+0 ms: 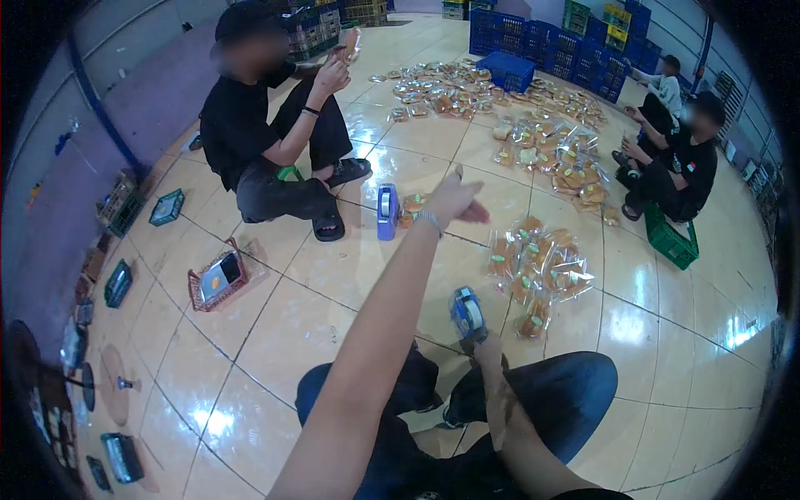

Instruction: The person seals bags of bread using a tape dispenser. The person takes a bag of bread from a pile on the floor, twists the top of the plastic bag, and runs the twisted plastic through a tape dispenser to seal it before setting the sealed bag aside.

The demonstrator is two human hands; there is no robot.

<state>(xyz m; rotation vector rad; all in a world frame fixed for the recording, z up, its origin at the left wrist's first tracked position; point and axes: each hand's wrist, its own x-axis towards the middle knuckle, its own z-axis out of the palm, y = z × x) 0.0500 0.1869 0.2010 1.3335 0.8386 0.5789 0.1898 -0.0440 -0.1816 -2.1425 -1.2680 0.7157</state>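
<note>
My left hand [459,201] reaches far forward over the tiled floor, fingers spread and holding nothing. A beaded bracelet [427,220] circles that wrist. Under and beyond the hand lie a few packaged bread rolls [412,205], partly hidden by it. Beside them stands a purple-blue tape dispenser [387,212]. My right hand [489,350], low between my knees, grips the near end of a blue tape dispenser [467,312] with a roll of clear tape. Just right of it is a pile of bread in clear wrappers with green labels [537,259].
People sit at left [269,125] and right [681,156]; another is farther back [662,87]. More wrapped bread [556,153] covers the floor ahead, near a blue crate [509,72]. Stacked crates [550,50] line the back. A red basket [219,281] sits at left.
</note>
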